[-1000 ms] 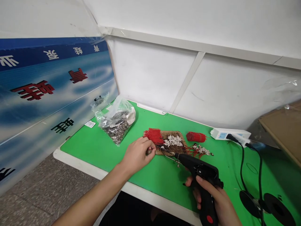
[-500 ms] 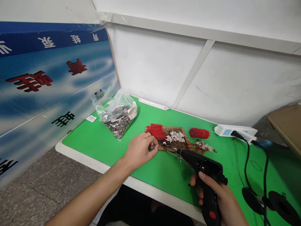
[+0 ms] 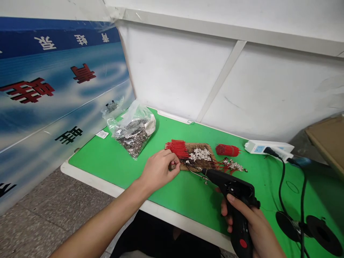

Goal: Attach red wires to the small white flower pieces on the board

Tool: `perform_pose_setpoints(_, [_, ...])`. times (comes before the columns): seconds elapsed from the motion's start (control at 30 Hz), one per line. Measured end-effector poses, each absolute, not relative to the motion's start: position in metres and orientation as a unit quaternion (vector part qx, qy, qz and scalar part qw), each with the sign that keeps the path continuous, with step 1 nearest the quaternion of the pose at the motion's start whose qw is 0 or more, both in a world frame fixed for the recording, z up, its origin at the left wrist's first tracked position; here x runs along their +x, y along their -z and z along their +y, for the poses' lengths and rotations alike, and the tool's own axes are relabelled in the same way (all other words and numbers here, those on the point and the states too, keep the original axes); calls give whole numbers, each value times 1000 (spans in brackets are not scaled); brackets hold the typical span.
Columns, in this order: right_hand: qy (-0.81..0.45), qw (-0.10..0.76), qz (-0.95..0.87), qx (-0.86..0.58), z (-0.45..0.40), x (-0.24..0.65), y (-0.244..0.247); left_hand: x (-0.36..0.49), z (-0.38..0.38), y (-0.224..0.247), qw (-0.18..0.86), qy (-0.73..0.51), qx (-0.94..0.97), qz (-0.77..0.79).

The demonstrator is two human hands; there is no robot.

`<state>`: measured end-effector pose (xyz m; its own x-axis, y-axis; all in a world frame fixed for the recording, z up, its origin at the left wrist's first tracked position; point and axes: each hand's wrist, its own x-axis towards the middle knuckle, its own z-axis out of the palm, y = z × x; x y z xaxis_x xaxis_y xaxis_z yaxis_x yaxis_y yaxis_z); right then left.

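My right hand [image 3: 247, 218] is wrapped round the grip of a black soldering gun [image 3: 228, 184], whose tip points left over a scorched brown board [image 3: 212, 165]. At the board's near left edge my left hand [image 3: 162, 166] is closed in a pinch; what its fingertips hold is too small to make out, though a red wire seems to be there. Red wires [image 3: 176, 147] lie in a row on the board's left part, just beyond my left fingers. Small silvery metal pieces [image 3: 200, 154] are spread over its middle, close to the gun's tip.
A clear bag of metal parts [image 3: 133, 138] lies at the back left. Behind the board sits a bundle of red wires [image 3: 228, 150], with wired metal pieces [image 3: 233, 165] nearer. A white power strip [image 3: 258, 147], black cables [image 3: 303, 193] and a black spool [image 3: 288, 226] are on the right.
The view has shifted slightly. Both hands and the soldering gun keep nearly the same places over the board, and the right fingers have shifted a little on the grip.
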<state>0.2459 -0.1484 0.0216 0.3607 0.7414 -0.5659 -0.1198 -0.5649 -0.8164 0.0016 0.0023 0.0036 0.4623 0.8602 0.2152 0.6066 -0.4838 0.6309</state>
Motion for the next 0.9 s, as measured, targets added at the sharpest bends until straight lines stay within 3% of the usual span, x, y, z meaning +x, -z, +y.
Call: perform_pose_setpoints(0.9, [-531,406,-229,-707,-151,253,-4,4,3,-4,244,-237,819,462])
